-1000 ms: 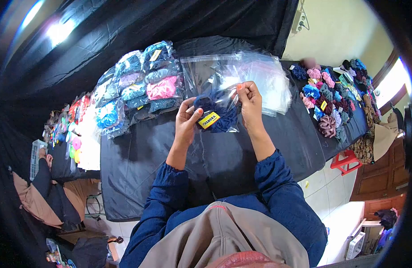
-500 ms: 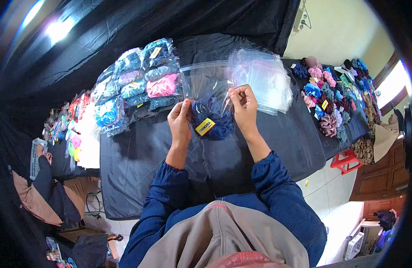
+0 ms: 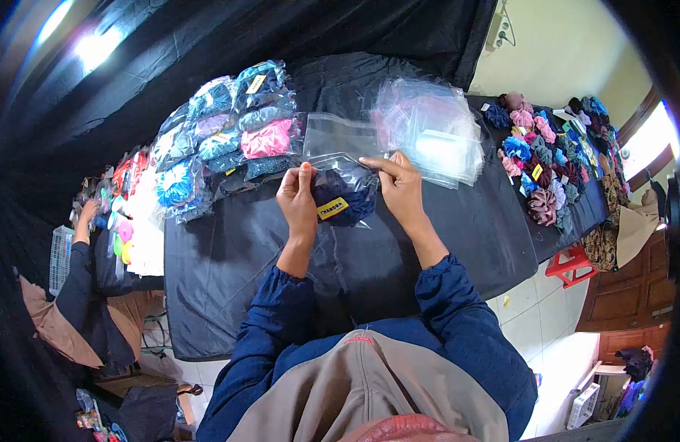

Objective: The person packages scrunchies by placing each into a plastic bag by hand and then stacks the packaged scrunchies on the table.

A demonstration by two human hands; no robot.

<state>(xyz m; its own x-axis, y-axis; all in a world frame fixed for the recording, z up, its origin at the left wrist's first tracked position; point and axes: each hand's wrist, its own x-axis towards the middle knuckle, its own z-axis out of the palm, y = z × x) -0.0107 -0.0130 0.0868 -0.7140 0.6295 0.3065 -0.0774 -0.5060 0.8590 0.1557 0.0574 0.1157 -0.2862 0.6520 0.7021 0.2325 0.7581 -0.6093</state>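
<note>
A clear plastic bag (image 3: pixel 341 132) is held up over the black cloth, with a dark navy scrunchie (image 3: pixel 354 206) inside it. The scrunchie bears a yellow label (image 3: pixel 332 208) reading CHANDRA. My left hand (image 3: pixel 298 199) pinches the bag's left side between thumb and fingers. On the right side, my right hand (image 3: pixel 402 190) grips the bag near its fold, index finger stretched along the plastic. The upper part of the bag stands above both hands.
Bagged scrunchies (image 3: pixel 266 140) are stacked at the back left. Empty clear bags (image 3: pixel 436 132) lie behind my right hand. Loose scrunchies (image 3: pixel 535 158) cover the right side. Another person's hand (image 3: pixel 89 211) is at far left, by a basket (image 3: pixel 60 258). A red stool (image 3: pixel 572 267) stands right.
Both hands have shifted along the bag's sides, and its upper part now shows a fold line between them. The other person's hand has moved up from the basket toward the colourful items.
</note>
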